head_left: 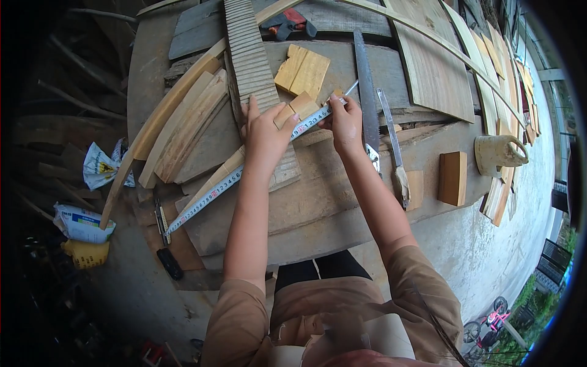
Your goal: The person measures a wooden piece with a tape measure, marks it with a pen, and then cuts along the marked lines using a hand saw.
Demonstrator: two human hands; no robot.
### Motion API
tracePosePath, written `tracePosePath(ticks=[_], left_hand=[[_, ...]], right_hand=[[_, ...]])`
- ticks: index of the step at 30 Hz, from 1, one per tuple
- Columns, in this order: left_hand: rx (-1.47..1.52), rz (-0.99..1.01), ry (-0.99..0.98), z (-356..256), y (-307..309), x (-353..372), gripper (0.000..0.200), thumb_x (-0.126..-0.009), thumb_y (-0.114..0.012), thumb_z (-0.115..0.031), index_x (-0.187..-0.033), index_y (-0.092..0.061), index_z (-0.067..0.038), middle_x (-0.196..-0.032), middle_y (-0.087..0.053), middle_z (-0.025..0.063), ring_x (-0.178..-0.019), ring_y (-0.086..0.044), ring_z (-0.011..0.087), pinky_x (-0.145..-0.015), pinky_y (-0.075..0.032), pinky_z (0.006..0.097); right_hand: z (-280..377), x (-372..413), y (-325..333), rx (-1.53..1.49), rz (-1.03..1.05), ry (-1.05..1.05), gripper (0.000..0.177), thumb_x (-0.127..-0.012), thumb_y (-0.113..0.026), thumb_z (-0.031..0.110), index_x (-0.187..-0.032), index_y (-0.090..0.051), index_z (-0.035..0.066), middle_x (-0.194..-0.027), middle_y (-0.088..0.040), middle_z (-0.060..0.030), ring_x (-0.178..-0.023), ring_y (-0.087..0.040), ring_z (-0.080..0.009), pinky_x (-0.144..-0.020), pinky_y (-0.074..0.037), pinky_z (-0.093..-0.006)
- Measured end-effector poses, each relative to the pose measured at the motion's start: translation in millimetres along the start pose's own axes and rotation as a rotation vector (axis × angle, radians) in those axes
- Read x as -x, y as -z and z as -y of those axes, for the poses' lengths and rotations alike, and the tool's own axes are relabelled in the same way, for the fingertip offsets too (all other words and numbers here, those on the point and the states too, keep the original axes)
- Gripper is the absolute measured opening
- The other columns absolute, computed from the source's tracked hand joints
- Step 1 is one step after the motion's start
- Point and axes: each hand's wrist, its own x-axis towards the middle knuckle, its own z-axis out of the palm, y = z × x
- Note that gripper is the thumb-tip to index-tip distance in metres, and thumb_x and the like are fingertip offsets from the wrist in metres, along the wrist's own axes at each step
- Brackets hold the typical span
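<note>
A white measuring tape [213, 194] stretches diagonally along a thin wooden strip [211, 177] on the bench. My left hand [267, 131] is closed over tape and strip near the middle, its fingers spread partly across a ridged board [252, 58]. At the upper end, my right hand [344, 122] pinches the tape between thumb and fingers. A thin, pale rod [351, 87] sticks out beyond these fingers; what it is I cannot make out. Just above lies a notched wooden block [302, 70]. To the right of my right hand lies a handsaw [365, 92].
A second long blade with a handle [391, 131], an upright wooden block [452, 178] and a cream plastic container [498, 155] sit on the right. Curved wooden pieces [186, 128] lie left. A black-handled cutter [168, 263] rests at the front left. Red-and-black gloves [287, 23] lie behind.
</note>
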Motion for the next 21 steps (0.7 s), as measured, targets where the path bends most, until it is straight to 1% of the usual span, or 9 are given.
tracePosePath(ticks=[1,3,6,10,12,15,21], left_hand=[[0.007,0.008,-0.005,-0.2,0.4,0.1,0.040,-0.075,-0.060,-0.035,-0.105,-0.060,-0.009,-0.132,-0.024,0.0284,-0.126,-0.017,0.0399,-0.099,-0.022,0.0449],[0.004,0.011,0.001,-0.8,0.6,-0.2,0.041,-0.074,-0.061,-0.035,-0.105,-0.060,-0.009,-0.132,-0.023,0.0284,-0.126,-0.016,0.0399,-0.098,-0.022,0.0450],[0.013,0.019,0.002,0.6,0.1,-1.0,0.042,-0.073,-0.062,-0.035,-0.106,-0.060,-0.009,-0.133,-0.022,0.0283,-0.127,-0.015,0.0397,-0.098,-0.022,0.0454],[0.003,0.028,-0.007,0.4,0.3,-0.9,0.043,-0.072,-0.063,-0.034,-0.107,-0.059,-0.009,-0.134,-0.021,0.0281,-0.127,-0.014,0.0393,-0.098,-0.022,0.0459],[0.004,0.036,-0.007,0.2,1.5,-0.9,0.043,-0.072,-0.063,-0.033,-0.107,-0.059,-0.009,-0.134,-0.021,0.0280,-0.127,-0.014,0.0392,-0.098,-0.022,0.0459],[0.008,0.046,-0.005,1.0,0.8,-0.8,0.042,-0.071,-0.064,-0.031,-0.107,-0.058,-0.010,-0.134,-0.021,0.0278,-0.127,-0.014,0.0390,-0.098,-0.022,0.0458],[0.015,0.036,0.008,-0.3,0.3,-0.3,0.041,-0.071,-0.065,-0.030,-0.107,-0.059,-0.011,-0.134,-0.021,0.0265,-0.127,-0.015,0.0379,-0.098,-0.021,0.0457]], right_hand=[[-0.4,0.3,-0.4,0.000,0.000,0.001,0.020,-0.086,-0.046,0.016,-0.085,-0.048,-0.004,-0.063,-0.052,-0.0075,-0.043,-0.052,-0.0134,-0.037,-0.043,-0.0230],[-0.9,-0.5,-0.4,0.007,0.008,0.017,0.020,-0.086,-0.045,0.015,-0.084,-0.046,-0.005,-0.065,-0.053,-0.0094,-0.045,-0.055,-0.0160,-0.039,-0.047,-0.0243],[0.1,0.2,0.1,0.036,0.031,0.024,0.021,-0.086,-0.044,0.014,-0.083,-0.046,-0.006,-0.066,-0.054,-0.0104,-0.046,-0.056,-0.0166,-0.040,-0.048,-0.0242],[-0.7,-1.2,0.1,0.048,0.031,0.011,0.021,-0.086,-0.044,0.015,-0.084,-0.046,-0.006,-0.067,-0.054,-0.0108,-0.046,-0.056,-0.0165,-0.039,-0.048,-0.0241],[-1.2,-1.3,0.8,0.045,0.038,0.003,0.022,-0.086,-0.047,0.017,-0.087,-0.048,-0.005,-0.067,-0.054,-0.0106,-0.046,-0.055,-0.0163,-0.042,-0.048,-0.0244],[0.2,-0.8,0.9,0.032,0.049,0.009,0.021,-0.086,-0.044,0.015,-0.084,-0.046,-0.006,-0.067,-0.055,-0.0117,-0.046,-0.057,-0.0170,-0.039,-0.048,-0.0242],[0.8,-0.8,0.6,0.038,0.038,0.011,0.021,-0.086,-0.045,0.014,-0.085,-0.046,-0.007,-0.068,-0.055,-0.0124,-0.046,-0.056,-0.0172,-0.039,-0.048,-0.0242]])
